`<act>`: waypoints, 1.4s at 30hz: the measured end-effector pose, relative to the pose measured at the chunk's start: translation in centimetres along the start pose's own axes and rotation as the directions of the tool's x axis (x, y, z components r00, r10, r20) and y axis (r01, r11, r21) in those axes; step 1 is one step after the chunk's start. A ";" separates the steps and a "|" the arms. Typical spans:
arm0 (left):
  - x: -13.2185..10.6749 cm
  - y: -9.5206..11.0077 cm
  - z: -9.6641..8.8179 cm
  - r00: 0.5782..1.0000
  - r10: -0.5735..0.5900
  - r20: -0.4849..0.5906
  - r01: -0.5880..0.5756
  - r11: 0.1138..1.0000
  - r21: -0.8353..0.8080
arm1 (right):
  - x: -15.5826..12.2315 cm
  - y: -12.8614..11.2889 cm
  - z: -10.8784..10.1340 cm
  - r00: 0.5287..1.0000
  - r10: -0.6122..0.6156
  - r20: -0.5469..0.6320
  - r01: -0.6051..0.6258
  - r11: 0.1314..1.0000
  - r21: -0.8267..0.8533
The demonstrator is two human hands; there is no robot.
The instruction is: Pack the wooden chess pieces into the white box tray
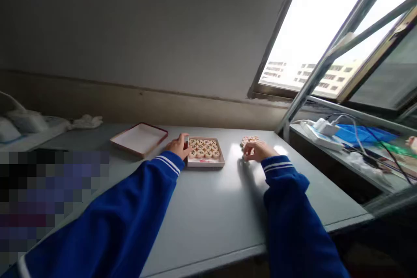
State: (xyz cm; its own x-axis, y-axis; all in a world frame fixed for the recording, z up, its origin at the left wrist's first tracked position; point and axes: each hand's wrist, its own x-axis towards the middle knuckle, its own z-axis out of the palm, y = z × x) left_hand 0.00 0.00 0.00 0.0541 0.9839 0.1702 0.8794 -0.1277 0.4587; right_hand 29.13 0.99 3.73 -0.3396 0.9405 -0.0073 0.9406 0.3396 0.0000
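Note:
A shallow open box sits on the table, with rows of round Chinese chess pieces in it, dark characters facing up. Gripping the box's left edge is my left hand, its thumb and fingers about that side. To the right of the box, my right hand is bent down at the tabletop, fingertips pinched on what looks like one Chinese chess piece, mostly hidden. Just behind it lies a cluster of loose Chinese chess pieces, partly covered by the hand.
The box lid rests inner side up left of the box. A grey table runs along the wall. Metal bars stand at its right. Beyond them a side shelf holds a power strip, cables and a blue tray.

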 end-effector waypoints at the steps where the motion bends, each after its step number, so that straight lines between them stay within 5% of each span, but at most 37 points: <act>1: 0.0 0.0 0.0 1.000 -0.003 -0.008 0.003 1.000 0.001 | -0.1 -0.1 0.0 1.000 0.009 -0.025 -0.009 1.000 -0.011; 9: -0.2 0.0 -0.1 1.000 -0.002 -0.022 0.002 1.000 0.006 | -0.7 -1.1 -0.6 0.992 0.115 -0.050 -0.116 0.993 -0.010; 14: -0.3 0.0 0.0 0.999 0.001 -0.041 -0.001 1.000 0.012 | 0.3 -5.9 -0.6 0.942 -0.140 -0.305 0.216 0.949 0.231; 17: -0.4 0.2 -0.1 0.998 -0.009 -0.059 0.009 1.000 0.003 | 0.9 -10.1 0.0 0.898 -0.278 -0.340 0.371 0.895 0.249; 21: -0.5 0.4 -0.2 0.998 -0.019 -0.052 0.018 0.999 -0.034 | 1.0 -13.4 0.7 0.872 -0.368 -0.322 0.432 0.889 0.154; 34: -0.4 0.2 0.1 0.998 -0.007 -0.060 0.004 0.999 -0.050 | 1.2 -13.3 1.4 0.849 -0.413 -0.330 0.508 0.811 0.290; 42: -0.5 0.2 -0.1 0.998 0.002 -0.055 -0.004 1.000 -0.030 | 0.9 -13.2 1.2 0.905 -0.293 -0.308 0.382 0.879 0.285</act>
State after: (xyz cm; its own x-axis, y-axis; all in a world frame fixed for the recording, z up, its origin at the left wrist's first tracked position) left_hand 0.14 -0.51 0.11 0.0302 0.9753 0.2188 0.8648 -0.1352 0.4835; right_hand 16.43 -2.66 2.54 -0.5836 0.7540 0.3017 0.6981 0.6555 -0.2879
